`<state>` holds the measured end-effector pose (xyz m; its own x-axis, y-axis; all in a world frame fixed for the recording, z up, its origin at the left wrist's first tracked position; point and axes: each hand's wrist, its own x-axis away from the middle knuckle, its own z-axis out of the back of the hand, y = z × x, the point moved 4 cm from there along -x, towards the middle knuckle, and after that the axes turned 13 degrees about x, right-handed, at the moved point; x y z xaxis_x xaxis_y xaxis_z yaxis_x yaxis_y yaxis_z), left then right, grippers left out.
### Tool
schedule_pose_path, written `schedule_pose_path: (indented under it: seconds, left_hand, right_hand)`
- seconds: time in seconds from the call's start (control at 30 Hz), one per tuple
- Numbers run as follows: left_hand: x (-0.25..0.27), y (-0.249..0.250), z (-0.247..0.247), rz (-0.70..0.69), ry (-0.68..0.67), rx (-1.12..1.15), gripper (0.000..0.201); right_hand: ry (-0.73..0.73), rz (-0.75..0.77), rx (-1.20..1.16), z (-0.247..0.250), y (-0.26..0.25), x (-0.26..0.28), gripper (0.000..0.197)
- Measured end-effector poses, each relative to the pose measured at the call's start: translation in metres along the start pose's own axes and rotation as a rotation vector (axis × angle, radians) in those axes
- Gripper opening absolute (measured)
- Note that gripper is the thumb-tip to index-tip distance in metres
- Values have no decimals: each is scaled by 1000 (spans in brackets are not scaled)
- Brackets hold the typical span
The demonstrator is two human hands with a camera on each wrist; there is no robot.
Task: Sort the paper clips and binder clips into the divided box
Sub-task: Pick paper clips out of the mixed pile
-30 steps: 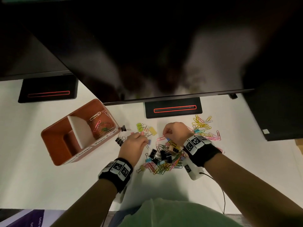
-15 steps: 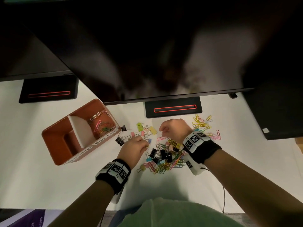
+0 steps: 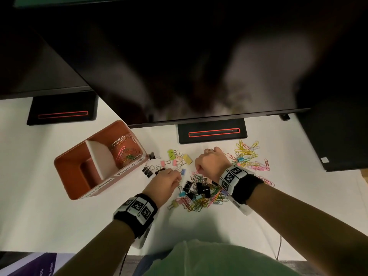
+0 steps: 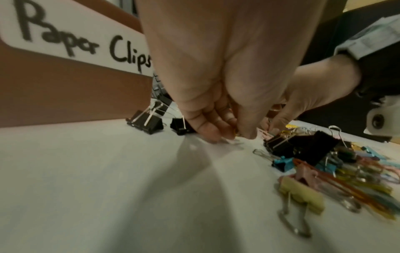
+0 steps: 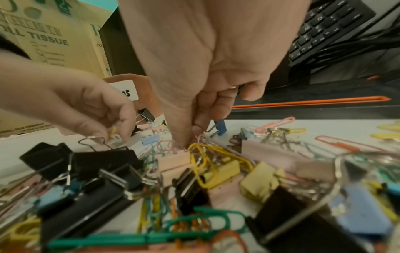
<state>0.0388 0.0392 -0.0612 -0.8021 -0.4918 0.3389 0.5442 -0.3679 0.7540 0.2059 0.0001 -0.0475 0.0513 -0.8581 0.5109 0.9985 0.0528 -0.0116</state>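
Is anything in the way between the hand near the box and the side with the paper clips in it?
Nothing tall. Only small black binder clips lie on the white table between the left hand and the orange divided box, whose top is open.

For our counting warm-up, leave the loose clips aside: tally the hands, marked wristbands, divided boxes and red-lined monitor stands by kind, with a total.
Hands: 2 (left hand pinching a yellow paper clip, right hand pinching a pink paper clip)
Marked wristbands: 2 (left wristband, right wristband)
Divided box: 1
Red-lined monitor stands: 2 (left stand, centre stand)
Total: 7
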Motion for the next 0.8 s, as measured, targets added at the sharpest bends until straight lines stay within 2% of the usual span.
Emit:
schedule_pose_path:
  seconds: [0.23,0.33,0.4,0.6,0.8]
  left_hand:
    - [37,12,1,-104,-23,99,10]
    - [43,16,-17,-127,-103,49,23]
    - [42,17,-28,-147,-120,-13,28]
    - [34,13,-30,-72,25,-69,22]
    - [29,8,-28,18,79,-29,23]
  right_hand:
    - [109,96,-87,7,-2,6,23]
    - [-4,207,-120,10,-14,5,28]
    - [-89,242,-52,9,-21,3,26]
    - [-111,189,46,7,-19,-1,21]
    - [-96,164,1,2,-10,0,24]
